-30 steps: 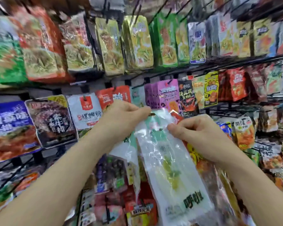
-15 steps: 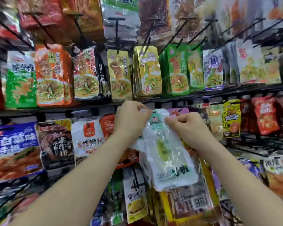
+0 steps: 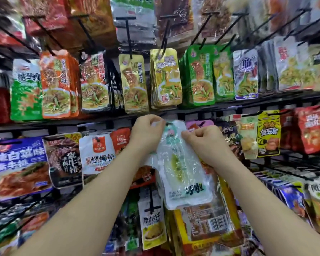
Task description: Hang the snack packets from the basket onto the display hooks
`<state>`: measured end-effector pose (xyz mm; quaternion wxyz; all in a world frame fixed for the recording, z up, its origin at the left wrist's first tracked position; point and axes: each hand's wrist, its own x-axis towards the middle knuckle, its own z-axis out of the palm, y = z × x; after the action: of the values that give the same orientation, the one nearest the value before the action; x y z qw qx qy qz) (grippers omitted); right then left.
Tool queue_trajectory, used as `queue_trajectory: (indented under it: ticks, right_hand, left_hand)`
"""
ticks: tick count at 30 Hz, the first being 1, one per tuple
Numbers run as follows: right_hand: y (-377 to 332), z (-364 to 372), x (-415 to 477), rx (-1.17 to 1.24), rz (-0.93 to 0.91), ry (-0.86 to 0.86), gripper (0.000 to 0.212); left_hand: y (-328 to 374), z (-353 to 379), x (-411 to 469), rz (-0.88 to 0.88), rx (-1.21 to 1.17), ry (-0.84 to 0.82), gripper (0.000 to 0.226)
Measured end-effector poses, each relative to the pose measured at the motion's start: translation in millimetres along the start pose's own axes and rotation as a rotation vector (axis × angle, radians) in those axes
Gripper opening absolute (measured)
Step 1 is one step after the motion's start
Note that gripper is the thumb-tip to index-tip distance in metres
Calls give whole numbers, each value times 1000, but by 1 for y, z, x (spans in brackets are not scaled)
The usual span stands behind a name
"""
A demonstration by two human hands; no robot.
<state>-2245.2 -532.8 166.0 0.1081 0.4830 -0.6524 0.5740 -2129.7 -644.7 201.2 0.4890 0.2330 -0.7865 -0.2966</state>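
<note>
A clear and white snack packet (image 3: 181, 167) with green print hangs between my hands in front of the middle row of the display. My left hand (image 3: 146, 130) pinches its top left corner. My right hand (image 3: 201, 139) pinches its top right edge. The packet's top sits at the tip of a black hook (image 3: 169, 124) just under the shelf rail; whether the hole is on the hook is hidden by my fingers. The basket is out of view.
Rows of black hooks carry hanging snack packets all around: gold packets (image 3: 164, 80) right above my hands, a white packet (image 3: 98, 146) to the left, yellow and red ones (image 3: 268, 133) to the right. A yellow packet with a barcode (image 3: 209, 224) hangs below.
Both hands have lifted the clear packet from lower down up to the hook tip under the shelf rail. The view has tilted upward, showing more of the top rows.
</note>
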Motion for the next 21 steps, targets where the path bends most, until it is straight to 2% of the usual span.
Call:
queue_trajectory:
  ticks: [4,10,15,18,21]
  right_hand:
    - [-4,2,0,-77,-22,-12,61]
    - [0,9,6,-302,-35,-17,58]
    - [3,17,9,-446,-26,-7,57]
    - [2,24,13,-515,20,-9,51]
    - [1,28,16,-566,50,-19,43]
  left_hand:
    - [-12,0,-1,-124,-117,-47,15]
    - [-13,1,0,-21,98,-1,21]
    - [-22,-15,-17,-90,173,-128,28]
    - [-23,-23,-30,-139,260,-287,12]
    - [-24,-23,-34,-145,320,-447,25]
